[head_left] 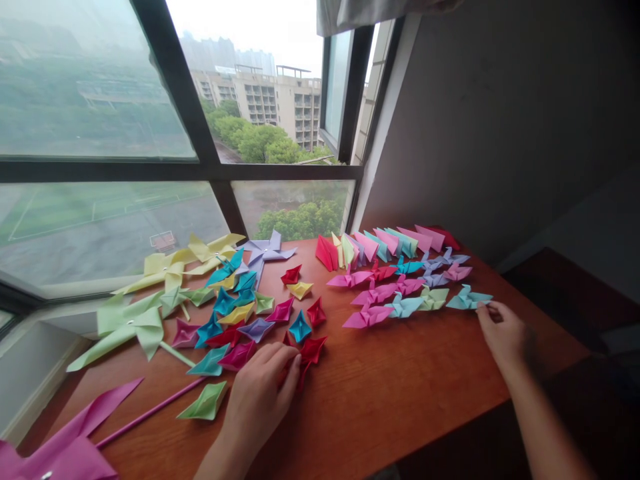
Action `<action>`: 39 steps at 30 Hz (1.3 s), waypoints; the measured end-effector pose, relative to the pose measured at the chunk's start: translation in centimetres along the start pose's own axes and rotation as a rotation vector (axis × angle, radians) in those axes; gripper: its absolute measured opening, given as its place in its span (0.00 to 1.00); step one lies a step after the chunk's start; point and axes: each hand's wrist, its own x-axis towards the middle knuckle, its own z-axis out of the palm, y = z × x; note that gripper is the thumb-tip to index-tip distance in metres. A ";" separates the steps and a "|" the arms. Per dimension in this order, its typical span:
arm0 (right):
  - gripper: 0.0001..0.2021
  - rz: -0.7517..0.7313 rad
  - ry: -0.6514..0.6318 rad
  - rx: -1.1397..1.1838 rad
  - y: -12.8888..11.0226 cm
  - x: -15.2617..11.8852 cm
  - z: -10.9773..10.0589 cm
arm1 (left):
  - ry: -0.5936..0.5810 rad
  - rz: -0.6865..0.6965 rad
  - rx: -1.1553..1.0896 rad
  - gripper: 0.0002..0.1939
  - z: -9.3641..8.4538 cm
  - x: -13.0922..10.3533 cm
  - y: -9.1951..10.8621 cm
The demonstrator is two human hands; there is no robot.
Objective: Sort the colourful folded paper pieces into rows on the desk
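Observation:
My left hand (263, 390) is closed at the front of the folded paper boats, its fingers pinched on a red paper boat (304, 373) that they partly cover. Another red boat (313, 349) lies just beyond the fingertips, and a light green boat (204, 401) is to the left of the hand. On the right, my right hand (495, 323) pinches the tail end of a light blue paper crane (469, 298) at the right end of the front row. Pink cranes (367, 316) and other colours stand in rows to its left.
Paper pinwheels in yellow (165, 269), green (131, 323), lavender (267, 251) and magenta (75, 447) lie along the left and back. Upright folded papers (367, 246) line the back right. A window frame (295, 172) and a grey wall (450, 133) border the wooden table (390, 387).

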 end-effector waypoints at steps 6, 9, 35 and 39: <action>0.20 -0.017 -0.026 -0.066 -0.6 -0.1 0.6 | 0.002 -0.001 -0.027 0.08 0.1 -0.1 -0.2; 0.20 -0.014 -0.023 -0.065 -0.9 0.1 1.0 | 0.001 0.006 -0.033 0.08 0.0 -0.1 -0.1; 0.15 -0.046 -0.132 -0.092 -2.2 1.6 2.1 | 0.014 0.032 -0.039 0.07 0.2 0.1 0.0; 0.17 -0.024 -0.133 -0.069 -2.4 1.3 1.7 | 0.022 0.034 -0.048 0.07 0.2 0.1 -0.1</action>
